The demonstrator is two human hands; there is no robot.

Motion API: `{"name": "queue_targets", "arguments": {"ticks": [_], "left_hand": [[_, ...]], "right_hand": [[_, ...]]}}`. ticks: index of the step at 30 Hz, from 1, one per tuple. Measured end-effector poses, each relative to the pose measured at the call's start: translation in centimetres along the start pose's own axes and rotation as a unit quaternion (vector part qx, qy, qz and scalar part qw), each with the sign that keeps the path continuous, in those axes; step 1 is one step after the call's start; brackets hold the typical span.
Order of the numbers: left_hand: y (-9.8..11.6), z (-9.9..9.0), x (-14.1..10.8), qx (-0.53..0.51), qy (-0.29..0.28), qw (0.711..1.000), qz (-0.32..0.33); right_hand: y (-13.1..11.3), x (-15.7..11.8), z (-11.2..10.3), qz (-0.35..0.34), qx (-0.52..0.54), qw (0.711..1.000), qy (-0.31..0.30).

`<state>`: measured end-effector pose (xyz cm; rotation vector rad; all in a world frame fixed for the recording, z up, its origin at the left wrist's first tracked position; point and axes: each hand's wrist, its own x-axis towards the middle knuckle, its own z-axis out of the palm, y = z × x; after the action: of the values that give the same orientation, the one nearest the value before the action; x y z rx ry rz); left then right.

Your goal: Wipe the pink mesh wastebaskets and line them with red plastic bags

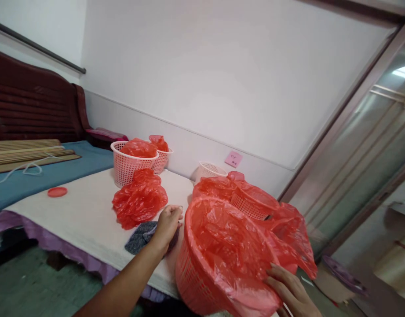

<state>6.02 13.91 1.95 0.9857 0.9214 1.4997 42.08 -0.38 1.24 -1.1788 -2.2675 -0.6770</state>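
A pink perforated plastic basket [197,281] stands in front of me at the table's near edge. A thin red plastic bag [235,246] lines it, folded over part of the rim. My right hand [290,290] grips the bag at the basket's near right rim. Just left of the basket is my left hand [168,224], its fingers curled together; whatever they may hold is hidden. Beneath that hand lies a dark grey cloth [141,237]. A crumpled red plastic bag [140,198] rests on the table just beyond the cloth.
Two pink baskets [131,169] with red bags in them stand at the back left. Behind my basket are a pale basket [212,169] and another bag-covered basket [250,202]. A red disc [57,192] lies on the white-covered table [86,220]. A pink note [233,159] is on the wall.
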Motion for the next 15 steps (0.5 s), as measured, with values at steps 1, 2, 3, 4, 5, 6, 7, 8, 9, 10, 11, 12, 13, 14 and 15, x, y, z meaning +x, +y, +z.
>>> {"name": "queue_targets", "arguments": {"ticks": [1,2,3,4,5,6,7,8,9,10,11,12,13,14,15], "left_hand": [[0.4,-0.2,0.7,0.032,0.015,0.999,0.019],[0.9,-0.4,1.5,0.065,0.024,0.997,0.038],[1.3,-0.3,2.3,0.098,0.025,0.993,0.054],[1.7,-0.2,3.1,0.131,0.019,0.989,0.069],[2.1,0.1,3.9,0.164,0.006,0.983,0.081],[2.4,0.6,4.6,0.195,-0.011,0.977,0.09],[2.6,1.1,5.2,0.225,-0.028,0.969,0.096],[2.7,1.7,5.7,0.252,-0.043,0.962,0.099],[2.7,2.3,6.1,0.275,-0.057,0.955,0.099],[2.7,2.8,6.3,0.294,-0.069,0.948,0.096],[2.6,3.3,6.5,0.31,-0.08,0.943,0.09],[2.5,3.7,6.6,0.321,-0.093,0.939,0.081],[2.5,3.9,6.6,0.328,-0.107,0.936,0.069],[2.4,4.0,6.6,0.332,-0.119,0.934,0.057],[2.3,4.0,6.6,0.33,-0.128,0.934,0.045]], "right_hand": [[0.2,-0.1,0.1,-0.007,-0.002,1.0,-0.003],[0.4,-0.1,0.1,-0.011,-0.004,1.0,-0.007],[0.5,-0.1,0.2,-0.014,-0.009,1.0,-0.011],[0.6,-0.2,0.2,-0.018,-0.014,1.0,-0.01],[0.7,-0.2,0.3,-0.026,-0.019,0.999,-0.005],[0.7,-0.2,0.4,-0.034,-0.024,0.999,0.004],[0.7,-0.2,0.5,-0.044,-0.027,0.999,0.018],[0.6,-0.1,0.6,-0.054,-0.028,0.998,0.033],[0.6,-0.2,0.7,-0.062,-0.027,0.997,0.047],[0.4,-0.2,0.7,-0.064,-0.025,0.996,0.055],[0.3,-0.3,0.8,-0.059,-0.023,0.997,0.053],[0.1,-0.4,0.8,-0.053,-0.023,0.997,0.046],[0.0,-0.5,0.8,-0.046,-0.024,0.998,0.039],[-0.2,-0.6,0.8,-0.04,-0.026,0.998,0.037],[-0.3,-0.8,0.7,-0.038,-0.027,0.998,0.039]]}}
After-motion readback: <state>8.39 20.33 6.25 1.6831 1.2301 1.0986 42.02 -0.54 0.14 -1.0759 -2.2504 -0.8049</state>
